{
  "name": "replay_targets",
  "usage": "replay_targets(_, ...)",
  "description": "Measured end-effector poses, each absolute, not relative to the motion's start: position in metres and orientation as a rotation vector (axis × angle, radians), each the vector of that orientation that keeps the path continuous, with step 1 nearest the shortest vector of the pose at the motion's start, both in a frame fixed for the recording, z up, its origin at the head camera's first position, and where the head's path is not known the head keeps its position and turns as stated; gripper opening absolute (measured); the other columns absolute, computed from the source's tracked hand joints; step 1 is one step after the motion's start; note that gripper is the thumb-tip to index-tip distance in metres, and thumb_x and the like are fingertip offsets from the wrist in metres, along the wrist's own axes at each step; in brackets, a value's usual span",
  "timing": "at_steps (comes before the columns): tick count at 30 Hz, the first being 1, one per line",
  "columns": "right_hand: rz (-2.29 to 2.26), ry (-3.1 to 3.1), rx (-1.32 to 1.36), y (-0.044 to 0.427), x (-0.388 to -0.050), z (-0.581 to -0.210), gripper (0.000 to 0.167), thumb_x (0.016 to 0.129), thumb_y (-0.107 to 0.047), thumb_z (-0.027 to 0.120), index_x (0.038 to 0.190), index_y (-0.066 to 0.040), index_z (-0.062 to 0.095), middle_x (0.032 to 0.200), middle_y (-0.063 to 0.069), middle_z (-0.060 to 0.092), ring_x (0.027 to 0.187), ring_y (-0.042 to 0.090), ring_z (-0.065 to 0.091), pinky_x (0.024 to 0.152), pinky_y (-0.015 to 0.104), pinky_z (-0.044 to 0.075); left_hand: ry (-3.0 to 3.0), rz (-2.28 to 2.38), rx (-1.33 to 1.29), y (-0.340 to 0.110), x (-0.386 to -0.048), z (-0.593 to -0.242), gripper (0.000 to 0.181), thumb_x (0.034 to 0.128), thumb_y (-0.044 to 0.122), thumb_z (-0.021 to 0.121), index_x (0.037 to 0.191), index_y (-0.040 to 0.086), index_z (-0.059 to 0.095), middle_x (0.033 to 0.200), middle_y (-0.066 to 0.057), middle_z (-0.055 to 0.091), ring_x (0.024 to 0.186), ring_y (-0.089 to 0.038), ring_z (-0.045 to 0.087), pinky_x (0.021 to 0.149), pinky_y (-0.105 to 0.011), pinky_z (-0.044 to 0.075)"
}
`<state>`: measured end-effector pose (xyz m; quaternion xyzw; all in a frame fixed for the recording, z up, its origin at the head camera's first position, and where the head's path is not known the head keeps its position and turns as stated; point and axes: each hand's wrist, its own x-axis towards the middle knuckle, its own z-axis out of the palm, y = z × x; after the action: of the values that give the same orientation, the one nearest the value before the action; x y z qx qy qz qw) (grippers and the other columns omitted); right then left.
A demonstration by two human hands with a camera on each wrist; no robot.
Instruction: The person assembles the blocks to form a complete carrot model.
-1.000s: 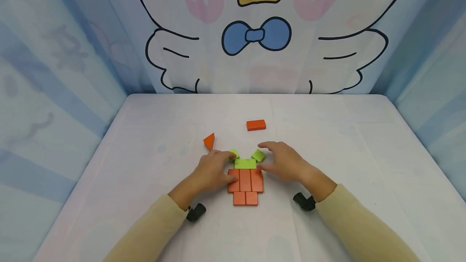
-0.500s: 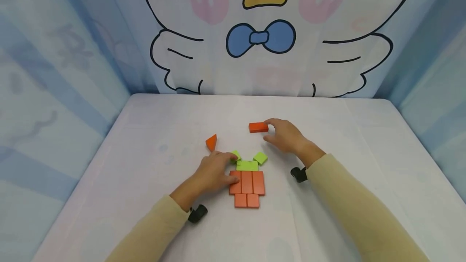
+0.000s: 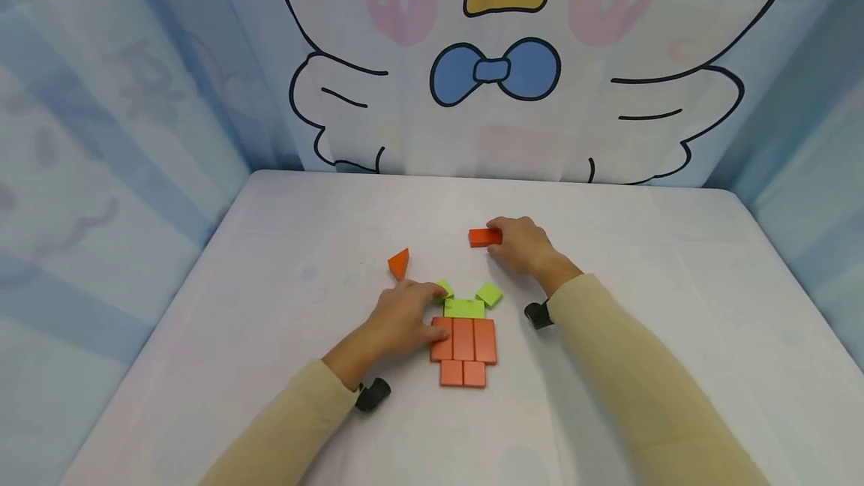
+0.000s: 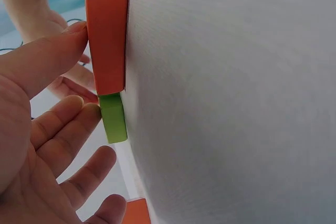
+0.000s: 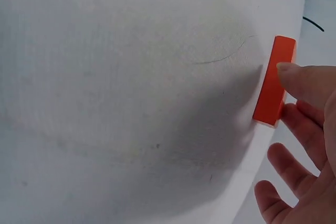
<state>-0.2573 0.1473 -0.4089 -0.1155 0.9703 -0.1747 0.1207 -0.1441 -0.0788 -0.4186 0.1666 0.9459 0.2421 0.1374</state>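
In the head view my right hand (image 3: 525, 246) pinches the end of a red-orange rectangular block (image 3: 480, 238) near the back; the right wrist view shows my thumb on one face of this block (image 5: 274, 85) and fingers behind it. My left hand (image 3: 401, 315) rests at the left side of a flat block figure. Its thumb touches the left one of three long orange blocks (image 3: 463, 340), and its fingertips are at a small green block (image 3: 442, 287), which they partly cover. A green rectangular block (image 3: 464, 309) tops the orange ones, with a tilted green block (image 3: 489, 293) at its right corner.
Two shorter orange blocks (image 3: 451, 373) form the bottom of the figure. An orange triangular block (image 3: 400, 262) lies just beyond my left hand. The white table (image 3: 304, 231) ends at a cartoon-printed curtain (image 3: 506, 126) behind, with curtains on both sides.
My right hand has moved from beside the right green block back to the red-orange block and now pinches it. My left hand stays at the figure's left side.
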Motion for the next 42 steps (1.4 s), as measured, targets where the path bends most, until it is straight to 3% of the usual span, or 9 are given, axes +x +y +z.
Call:
replay_targets(5, -0.517, 2.864, -0.315, 0.149, -0.255, -0.411, 0.044, 0.099, -0.017, 0.058, 0.141, -0.007, 0.055, 0.138, 0.017, 0.057, 0.128, 0.040, 0.046, 0.109, 0.054, 0.034, 2.742, 0.692, 0.483, -0.078, -0.144, -0.418, 0.056, 0.0855, 0.035, 0.081, 0.134, 0.014, 0.061, 0.128, 0.000, 0.061, 0.124, -0.026, 0.049, 0.101, -0.047, 0.039)
replay_targets(13, -0.472, 2.896, -0.314, 0.154, -0.252, -0.409, 0.037, 0.099, -0.019, 0.062, 0.133, -0.006, 0.061, 0.126, 0.016, 0.063, 0.116, 0.037, 0.052, 0.103, 0.051, 0.040, 2.748, 0.680, 0.488, -0.078, -0.143, -0.418, 0.057, 0.0858, 0.035, 0.081, 0.134, 0.013, 0.061, 0.128, 0.000, 0.061, 0.125, -0.026, 0.049, 0.101, -0.047, 0.039)
replay_targets(29, -0.510, 2.847, -0.296, 0.171, -0.248, -0.411, 0.042, 0.097, -0.021, 0.064, 0.135, -0.003, 0.058, 0.128, 0.018, 0.060, 0.115, 0.037, 0.052, 0.103, 0.052, 0.041, 2.752, 0.659, 0.471, -0.076, -0.144, -0.419, 0.056, 0.0858, 0.037, 0.081, 0.134, 0.014, 0.061, 0.127, 0.000, 0.062, 0.123, -0.026, 0.050, 0.100, -0.047, 0.039)
replay_targets(34, -0.533, 2.876, -0.381, 0.177, -0.233, -0.405, 0.039, 0.095, -0.023, 0.067, 0.129, -0.003, 0.063, 0.119, 0.016, 0.063, 0.110, 0.035, 0.053, 0.099, 0.050, 0.044, 2.746, 0.653, 0.471, -0.076, -0.144, -0.418, 0.057, 0.0859, 0.037, 0.081, 0.134, 0.014, 0.061, 0.128, 0.001, 0.062, 0.123, -0.026, 0.050, 0.101, -0.048, 0.039)
replay_targets(42, -0.575, 2.914, -0.653, 0.182, -0.178, -0.385, 0.033, 0.091, -0.019, 0.075, 0.118, -0.003, 0.069, 0.108, 0.010, 0.066, 0.104, 0.031, 0.056, 0.092, 0.048, 0.048, 2.755, 0.630, 0.481, -0.077, -0.144, -0.417, 0.057, 0.0852, 0.038, 0.081, 0.134, 0.015, 0.061, 0.128, 0.000, 0.062, 0.123, -0.026, 0.051, 0.101, -0.047, 0.039)
